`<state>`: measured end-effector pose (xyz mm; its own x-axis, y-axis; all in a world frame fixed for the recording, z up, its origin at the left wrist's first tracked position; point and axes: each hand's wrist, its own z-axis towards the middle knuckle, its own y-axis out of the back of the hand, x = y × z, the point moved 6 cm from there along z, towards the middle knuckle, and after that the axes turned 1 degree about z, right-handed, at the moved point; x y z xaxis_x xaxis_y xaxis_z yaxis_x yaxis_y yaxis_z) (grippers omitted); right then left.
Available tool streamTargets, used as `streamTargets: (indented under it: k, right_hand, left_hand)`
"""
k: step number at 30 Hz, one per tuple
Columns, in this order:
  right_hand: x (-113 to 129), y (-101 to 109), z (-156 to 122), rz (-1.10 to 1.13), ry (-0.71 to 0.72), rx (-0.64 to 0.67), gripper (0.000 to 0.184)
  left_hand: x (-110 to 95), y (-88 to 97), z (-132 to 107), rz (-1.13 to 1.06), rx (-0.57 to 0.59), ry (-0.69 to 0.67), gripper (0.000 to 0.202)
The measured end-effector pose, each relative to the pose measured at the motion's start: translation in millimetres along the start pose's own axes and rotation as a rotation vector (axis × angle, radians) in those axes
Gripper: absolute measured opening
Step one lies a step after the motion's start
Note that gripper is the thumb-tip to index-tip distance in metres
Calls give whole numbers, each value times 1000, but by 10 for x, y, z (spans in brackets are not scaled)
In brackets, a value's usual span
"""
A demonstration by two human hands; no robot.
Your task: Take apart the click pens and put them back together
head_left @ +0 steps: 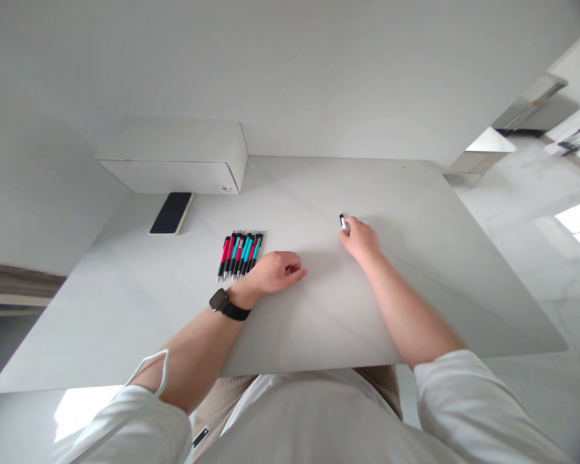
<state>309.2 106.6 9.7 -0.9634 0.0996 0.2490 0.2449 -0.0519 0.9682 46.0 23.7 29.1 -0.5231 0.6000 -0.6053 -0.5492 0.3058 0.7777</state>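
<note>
My right hand [361, 240] is closed on a white pen [343, 222] with a black end, held between thumb and fingers at the table's middle right. Most of that pen is hidden by the hand. With its fingers loosely curled and the thumb apart from them, my left hand [278, 272] rests over the table and shows nothing in its grasp. Just left of it lies a row of several click pens [241, 254], some red and black, others turquoise and black. Their lower tips on the right side are partly covered by the left hand.
A white box [174, 175] stands at the back left against the wall. In front of it lies a smartphone [172, 212], dark screen up. All of this is on a pale marbled table [314, 335]. A black watch [229, 305] is on my left wrist.
</note>
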Motion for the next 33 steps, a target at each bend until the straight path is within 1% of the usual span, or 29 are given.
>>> streamTargets:
  k: [2, 3, 4, 6, 8, 9, 12, 16, 21, 24, 27, 29, 31, 33]
  right_hand:
    - [9, 32, -17, 14, 6, -47, 46]
    - [24, 55, -34, 27, 19, -81, 50]
    - [50, 79, -56, 47, 43, -117, 52]
    - [136, 110, -115, 102, 129, -169, 53]
    - [248, 119, -188, 166, 238, -195, 50]
    - [301, 118, -226, 195, 285, -202, 48]
    - [430, 98, -320, 253, 378, -207, 45]
    - [518, 57, -372, 283, 422, -191, 41]
    - [563, 4, -379, 293, 444, -160, 39]
    - [605, -26, -401, 298, 482, -120, 36]
    - [663, -48, -442, 305, 529, -72, 31]
    - [703, -57, -473, 313, 553, -47, 28]
    - [744, -64, -503, 323, 575, -27, 27]
    - [787, -73, -532, 333, 593, -1, 26]
  left_hand:
    - [-63, 39, 1, -1, -3, -39, 27]
    - [-83, 62, 2, 18, -26, -49, 23]
    - [-86, 92, 1, 52, -72, -41, 20]
    - [-32, 162, -12, 160, -221, 40, 19]
    - [75, 217, -52, 270, -384, 176, 26]
    - [125, 212, -67, 298, -418, 219, 31]
    - [210, 123, -75, 310, -385, 224, 42]
    - [215, 48, -79, 292, -326, 179, 42]
    - [255, 73, -90, 286, -368, 214, 41]
    - [241, 86, -72, 224, -358, 167, 37]
    - [171, 118, -55, 195, -330, 114, 44]
    - [155, 166, -66, 255, -340, 162, 45]
    - [190, 212, -96, 357, -356, 279, 48]
    - [244, 222, -124, 437, -341, 378, 50]
